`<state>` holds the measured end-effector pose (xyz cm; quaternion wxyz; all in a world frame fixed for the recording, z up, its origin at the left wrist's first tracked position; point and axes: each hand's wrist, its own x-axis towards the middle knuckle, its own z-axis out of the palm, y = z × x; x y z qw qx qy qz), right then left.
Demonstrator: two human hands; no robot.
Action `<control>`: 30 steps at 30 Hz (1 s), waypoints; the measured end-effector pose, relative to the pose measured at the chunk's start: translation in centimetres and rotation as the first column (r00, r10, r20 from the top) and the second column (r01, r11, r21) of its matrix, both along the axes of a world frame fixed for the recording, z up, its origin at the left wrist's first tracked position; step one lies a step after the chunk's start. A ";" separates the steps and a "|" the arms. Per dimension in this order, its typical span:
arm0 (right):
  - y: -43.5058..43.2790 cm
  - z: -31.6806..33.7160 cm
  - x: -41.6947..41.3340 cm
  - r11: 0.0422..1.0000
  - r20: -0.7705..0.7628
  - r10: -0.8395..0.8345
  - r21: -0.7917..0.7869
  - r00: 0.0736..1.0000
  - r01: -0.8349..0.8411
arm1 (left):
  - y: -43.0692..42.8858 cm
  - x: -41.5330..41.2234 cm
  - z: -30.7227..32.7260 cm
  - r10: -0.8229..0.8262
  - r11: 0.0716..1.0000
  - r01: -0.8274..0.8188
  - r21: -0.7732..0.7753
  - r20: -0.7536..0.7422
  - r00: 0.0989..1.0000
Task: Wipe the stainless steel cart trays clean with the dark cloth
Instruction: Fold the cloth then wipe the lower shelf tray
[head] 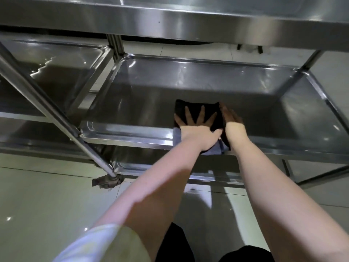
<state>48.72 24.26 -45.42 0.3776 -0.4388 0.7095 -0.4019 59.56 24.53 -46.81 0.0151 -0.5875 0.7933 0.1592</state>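
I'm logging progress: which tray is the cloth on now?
The middle-level tray on the right; the dark cloth lies at its front edge. The left tray and the lower tray have none.

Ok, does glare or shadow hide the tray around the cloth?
Head view: the top shelf shadows the tray middle, darkening the cloth, part of the left hand and all of the right hand; glare streaks the tray's far rim and the left tray; the wide lens slants straight edges; everything is slightly soft.
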 end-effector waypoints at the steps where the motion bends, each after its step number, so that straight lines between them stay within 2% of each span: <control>1: 0.7 0.4 0.1 0.995 0.191 -0.063 -0.067 0.980 0.077 | -0.2 0.3 0.2 0.027 1.000 -0.026 0.013 -0.103 0.994; 2: 1.5 0.6 0.0 0.981 0.279 -0.100 -0.135 0.955 0.142 | -0.6 1.0 0.6 0.056 0.998 -0.050 0.031 -0.233 0.971; 3: 2.2 0.7 -0.1 0.964 0.235 -0.090 -0.223 0.968 0.143 | -1.0 2.3 1.1 0.077 0.997 -0.069 0.036 -0.365 0.928; 5: 3.0 0.7 -0.1 0.921 -0.079 -0.007 -0.389 0.997 -0.024 | -2.0 5.6 2.4 0.073 0.996 -0.087 -0.005 -0.494 0.866; 7: 3.8 1.0 0.9 0.871 -0.375 0.082 -0.424 0.924 -0.249 | -3.2 9.4 3.3 0.027 0.995 -0.065 -0.081 -0.403 0.915; 9: 5.1 1.1 3.2 0.824 -0.576 0.232 -0.313 0.784 -0.473 | -3.9 12.2 3.4 -0.156 0.977 0.124 -0.175 -0.187 0.970; 10: 5.7 0.8 4.6 0.799 -0.679 0.289 -0.217 0.675 -0.560 | -4.1 12.9 3.3 -0.279 0.944 0.250 -0.215 -0.112 0.954; 12: 6.8 -0.2 7.1 0.775 -0.844 0.278 -0.085 0.459 -0.626 | -4.4 12.9 2.7 -0.421 0.877 0.396 -0.271 -0.040 0.906; 13: 7.2 -0.6 7.8 0.787 -0.881 0.253 -0.053 0.399 -0.615 | -4.5 12.6 2.3 -0.443 0.853 0.427 -0.299 0.017 0.896; 14: 7.5 -1.0 8.2 0.804 -0.897 0.228 -0.046 0.379 -0.592 | -4.7 12.3 1.9 -0.443 0.835 0.445 -0.323 0.083 0.893; 16: 7.9 -1.1 8.2 0.823 -0.906 0.184 -0.070 0.381 -0.563 | -4.6 12.0 1.5 -0.408 0.817 0.444 -0.368 0.176 0.896; 18: 8.0 -0.4 7.8 0.815 -0.893 0.186 -0.092 0.410 -0.572 | -4.2 12.4 1.4 -0.372 0.823 0.411 -0.393 0.174 0.912; 20: 7.8 1.1 6.8 0.840 -0.803 0.211 -0.142 0.557 -0.524 | -3.8 12.5 1.7 -0.382 0.813 0.404 -0.419 0.138 0.914; 22: 7.5 3.1 5.1 0.890 -0.660 0.186 -0.200 0.728 -0.409 | -3.5 11.9 2.8 -0.392 0.799 0.399 -0.450 0.114 0.913; 24: 7.0 5.3 2.5 0.923 -0.580 0.105 -0.245 0.807 -0.296 | -3.0 10.9 4.4 -0.403 0.778 0.392 -0.491 0.088 0.911; 26: 7.1 7.5 -0.4 0.937 -0.546 0.044 -0.268 0.837 -0.224 | -2.0 9.5 6.0 -0.447 0.758 0.379 -0.531 0.000 0.895; 30: 9.2 12.2 -4.9 0.912 -0.392 0.076 -0.344 0.917 -0.223 | 0.7 5.3 9.0 -0.457 0.813 0.275 -0.513 -0.271 0.847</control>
